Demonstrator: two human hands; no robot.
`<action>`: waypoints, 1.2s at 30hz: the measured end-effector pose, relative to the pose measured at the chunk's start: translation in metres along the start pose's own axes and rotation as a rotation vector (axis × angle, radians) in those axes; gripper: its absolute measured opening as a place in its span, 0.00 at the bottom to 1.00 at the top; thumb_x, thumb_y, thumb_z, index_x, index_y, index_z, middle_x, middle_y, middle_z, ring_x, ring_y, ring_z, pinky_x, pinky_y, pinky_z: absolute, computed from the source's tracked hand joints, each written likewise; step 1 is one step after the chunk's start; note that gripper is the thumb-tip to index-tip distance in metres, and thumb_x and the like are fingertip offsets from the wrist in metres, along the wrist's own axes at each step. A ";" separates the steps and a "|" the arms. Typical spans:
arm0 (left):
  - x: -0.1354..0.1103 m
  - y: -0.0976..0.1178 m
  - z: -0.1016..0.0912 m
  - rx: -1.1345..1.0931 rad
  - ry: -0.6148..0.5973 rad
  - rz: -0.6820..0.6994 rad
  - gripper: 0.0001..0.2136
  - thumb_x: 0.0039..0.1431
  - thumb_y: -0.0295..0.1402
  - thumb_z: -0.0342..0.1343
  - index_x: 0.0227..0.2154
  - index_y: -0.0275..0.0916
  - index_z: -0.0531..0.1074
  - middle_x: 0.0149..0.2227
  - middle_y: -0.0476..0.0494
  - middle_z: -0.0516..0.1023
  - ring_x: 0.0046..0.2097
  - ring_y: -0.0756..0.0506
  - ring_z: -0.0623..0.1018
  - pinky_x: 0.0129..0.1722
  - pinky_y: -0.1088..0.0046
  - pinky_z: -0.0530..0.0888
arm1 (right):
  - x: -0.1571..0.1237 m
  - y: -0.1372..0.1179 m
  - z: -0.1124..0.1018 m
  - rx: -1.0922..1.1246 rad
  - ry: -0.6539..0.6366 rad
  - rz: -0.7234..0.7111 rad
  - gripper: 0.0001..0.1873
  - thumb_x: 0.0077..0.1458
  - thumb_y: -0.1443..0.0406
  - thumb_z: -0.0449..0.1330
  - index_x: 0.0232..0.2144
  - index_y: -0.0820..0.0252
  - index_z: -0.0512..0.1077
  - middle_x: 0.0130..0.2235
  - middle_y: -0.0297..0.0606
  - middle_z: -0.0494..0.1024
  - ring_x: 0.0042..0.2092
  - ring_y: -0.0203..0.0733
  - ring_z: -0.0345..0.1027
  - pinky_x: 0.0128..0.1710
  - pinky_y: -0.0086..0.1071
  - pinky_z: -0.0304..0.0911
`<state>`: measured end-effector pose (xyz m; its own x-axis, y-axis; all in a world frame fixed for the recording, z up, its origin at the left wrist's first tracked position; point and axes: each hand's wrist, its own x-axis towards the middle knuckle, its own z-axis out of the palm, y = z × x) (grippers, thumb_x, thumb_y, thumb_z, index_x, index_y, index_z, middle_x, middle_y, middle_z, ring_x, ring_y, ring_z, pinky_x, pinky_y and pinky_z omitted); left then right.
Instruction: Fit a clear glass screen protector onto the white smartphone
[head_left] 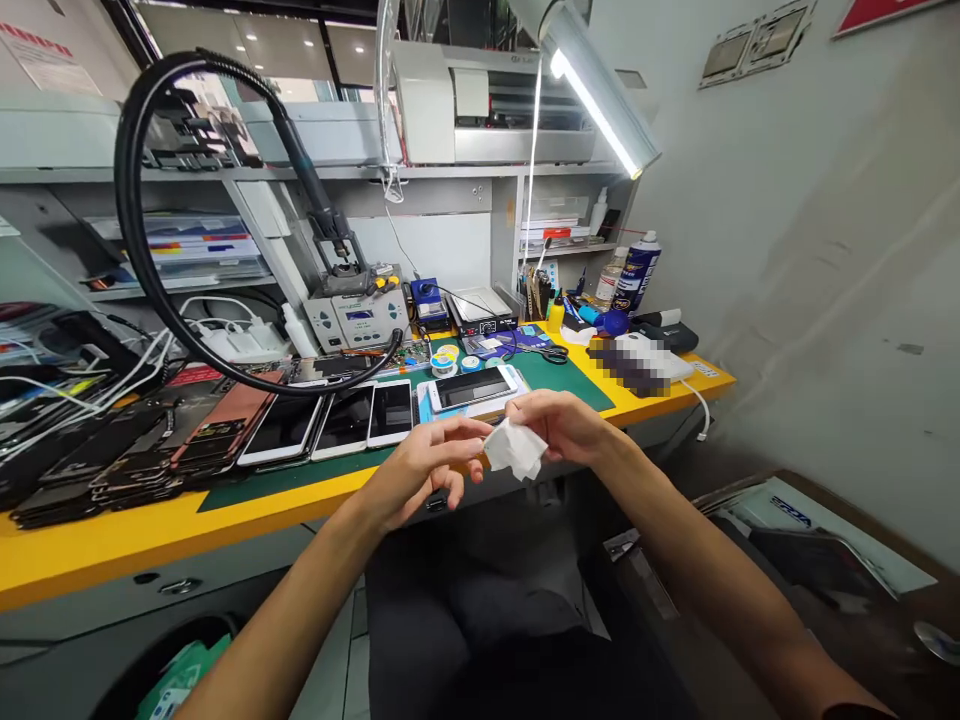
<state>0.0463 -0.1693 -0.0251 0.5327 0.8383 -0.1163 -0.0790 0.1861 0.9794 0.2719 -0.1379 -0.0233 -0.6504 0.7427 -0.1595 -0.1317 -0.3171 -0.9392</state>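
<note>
Right hand (pixel 564 425) has a closed grip on a white wipe (pixel 514 450): the thumb and the first fingers pinch its upper right part, and the rest of the sheet hangs down crumpled. Left hand (pixel 424 470) meets the same wipe at its 9 o'clock edge, where the thumb and index finger appear to pinch it, while the other fingers are curled toward the palm. The wipe is in the air between both hands, above the person's lap and just in front of the yellow border of the tabletop (pixel 247 505); it touches nothing else.

I judge the wipe to be very light, soft and without stiffness, so it folds and bunches easily and it can tear if the two hands pull apart strongly. A gentle pinch at a corner or on a folded edge seems the best place to take it.

At 12 o'clock from the hands, a white phone (pixel 472 388) lies face up on the green mat (pixel 570 375). At 10 o'clock there is a row of phones (pixel 341 420), and further at 9 o'clock a pile of dark phone parts (pixel 150 440). Behind them stands a hot-air station (pixel 360 318) with a long black hose (pixel 142 270). A spray can (pixel 637 272) stands at 1 o'clock under the bright lamp (pixel 596 100).
</note>
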 end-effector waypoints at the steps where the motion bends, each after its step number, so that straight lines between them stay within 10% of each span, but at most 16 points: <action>1: -0.002 -0.001 -0.002 0.014 0.019 0.012 0.18 0.52 0.38 0.68 0.43 0.34 0.78 0.32 0.42 0.76 0.30 0.48 0.75 0.18 0.79 0.70 | 0.004 0.004 0.001 0.039 -0.020 0.032 0.10 0.48 0.61 0.60 0.22 0.61 0.67 0.15 0.28 0.64 0.14 0.29 0.48 0.11 0.23 0.44; 11: -0.007 0.006 -0.015 -0.016 0.121 -0.004 0.14 0.57 0.39 0.64 0.24 0.35 0.71 0.22 0.51 0.70 0.21 0.55 0.65 0.15 0.84 0.59 | 0.026 0.044 0.013 0.167 -0.055 0.136 0.12 0.50 0.60 0.56 0.28 0.66 0.70 0.15 0.28 0.63 0.14 0.29 0.43 0.10 0.23 0.43; 16: 0.009 0.017 -0.013 -0.090 0.042 -0.092 0.15 0.57 0.40 0.63 0.24 0.35 0.69 0.19 0.51 0.68 0.19 0.55 0.62 0.14 0.83 0.58 | 0.013 0.052 0.012 0.078 0.193 -0.174 0.08 0.50 0.65 0.66 0.25 0.63 0.71 0.24 0.31 0.73 0.22 0.29 0.62 0.19 0.22 0.56; 20: 0.019 0.022 -0.009 -0.141 0.015 -0.147 0.14 0.58 0.39 0.62 0.24 0.34 0.71 0.19 0.51 0.67 0.18 0.56 0.61 0.13 0.84 0.57 | -0.003 0.059 0.015 -0.220 0.242 -0.530 0.28 0.47 0.70 0.66 0.53 0.57 0.73 0.54 0.42 0.76 0.55 0.47 0.70 0.48 0.36 0.69; 23: 0.022 0.023 -0.012 -0.231 -0.049 -0.241 0.13 0.58 0.36 0.61 0.24 0.33 0.72 0.17 0.51 0.65 0.16 0.57 0.59 0.13 0.84 0.55 | -0.005 0.066 0.023 -0.496 0.370 -0.609 0.33 0.53 0.72 0.62 0.61 0.54 0.66 0.56 0.43 0.75 0.54 0.45 0.70 0.50 0.38 0.68; 28: 0.026 0.014 -0.023 -0.468 0.006 -0.337 0.09 0.47 0.31 0.64 0.20 0.34 0.70 0.16 0.52 0.62 0.16 0.56 0.59 0.11 0.84 0.55 | 0.000 0.065 0.024 -0.253 0.407 -0.419 0.04 0.58 0.66 0.64 0.35 0.60 0.79 0.34 0.37 0.81 0.34 0.37 0.72 0.37 0.31 0.68; 36: 0.021 -0.032 -0.013 -0.664 0.167 -0.424 0.09 0.58 0.35 0.60 0.29 0.33 0.74 0.26 0.46 0.71 0.24 0.49 0.72 0.16 0.76 0.69 | -0.001 0.065 0.018 0.833 0.155 0.237 0.10 0.53 0.67 0.61 0.37 0.70 0.76 0.30 0.39 0.77 0.25 0.33 0.69 0.21 0.24 0.64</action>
<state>0.0491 -0.1508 -0.0614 0.5012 0.6837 -0.5304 -0.4109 0.7275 0.5495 0.2509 -0.1700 -0.0786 -0.6287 0.6555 -0.4184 -0.5485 -0.7552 -0.3589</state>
